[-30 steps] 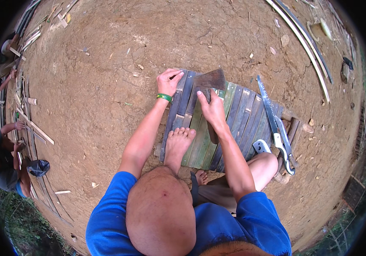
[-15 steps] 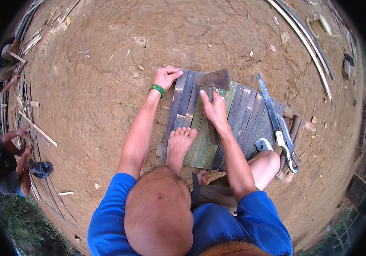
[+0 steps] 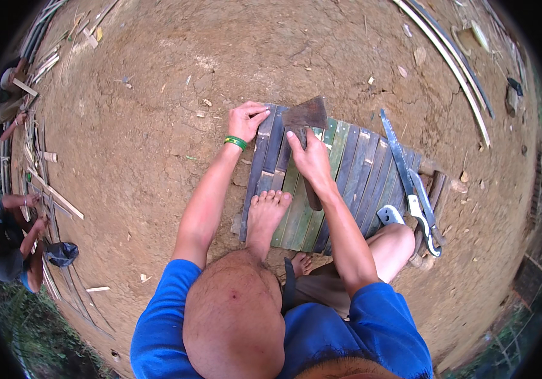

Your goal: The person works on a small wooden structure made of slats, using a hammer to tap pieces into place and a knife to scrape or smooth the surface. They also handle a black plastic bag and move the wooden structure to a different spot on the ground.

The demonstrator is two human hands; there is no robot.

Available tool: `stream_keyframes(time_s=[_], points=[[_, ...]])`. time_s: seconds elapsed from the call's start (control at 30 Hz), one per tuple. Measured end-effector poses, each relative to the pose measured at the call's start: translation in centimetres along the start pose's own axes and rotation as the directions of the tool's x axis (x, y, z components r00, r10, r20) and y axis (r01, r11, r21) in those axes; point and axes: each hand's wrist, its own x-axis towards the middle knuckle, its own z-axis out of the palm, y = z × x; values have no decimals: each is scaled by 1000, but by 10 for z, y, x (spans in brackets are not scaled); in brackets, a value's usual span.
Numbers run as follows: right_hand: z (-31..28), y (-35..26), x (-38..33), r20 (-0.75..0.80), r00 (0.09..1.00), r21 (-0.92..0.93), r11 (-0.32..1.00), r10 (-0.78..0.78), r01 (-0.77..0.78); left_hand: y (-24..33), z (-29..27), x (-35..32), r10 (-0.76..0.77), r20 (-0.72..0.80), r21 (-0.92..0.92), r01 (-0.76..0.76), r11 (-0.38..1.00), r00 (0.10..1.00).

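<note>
I sit on bare earth over a row of flat green and grey bamboo slats (image 3: 346, 170) laid side by side. My right hand (image 3: 309, 158) grips the wooden handle of a hatchet (image 3: 305, 117), whose dark blade rests at the slats' far end. My left hand (image 3: 247, 120), with a green band at the wrist, presses on the far end of the leftmost slats. My bare foot (image 3: 266, 211) stands on the slats close to me.
A hand saw (image 3: 392, 142) and white-handled shears (image 3: 423, 218) lie on the slats to the right. Long bamboo strips (image 3: 454, 69) curve across the far right ground. Another person (image 3: 5, 240) crouches at the left among split bamboo pieces (image 3: 50, 189).
Both hands and the hatchet have shifted slightly toward the slats' far end; the left hand has slid a little further out along the leftmost slats.
</note>
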Motion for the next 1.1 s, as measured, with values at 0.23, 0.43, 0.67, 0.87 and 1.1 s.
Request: stream_keyframes(time_s=[0.23, 0.43, 0.67, 0.87, 1.1], points=[[6, -21, 14, 51, 997, -206, 976, -63, 72, 0, 13, -11, 162, -188, 64, -153, 986, 969], [10, -43, 11, 39, 980, -209, 957, -197, 201, -4, 16, -15, 219, -217, 126, -195, 973, 951], [23, -17, 20, 29, 984, -402, 899, -178, 175, 1, 21, -17, 246, -235, 150, -215, 965, 940], [25, -32, 14, -17, 970, -214, 949, -241, 232, 0, 17, -19, 259, -244, 167, -222, 961, 935], [9, -43, 24, -43, 986, -270, 952, -162, 145, 6, 13, -18, 250, -265, 173, -209, 962, 931]])
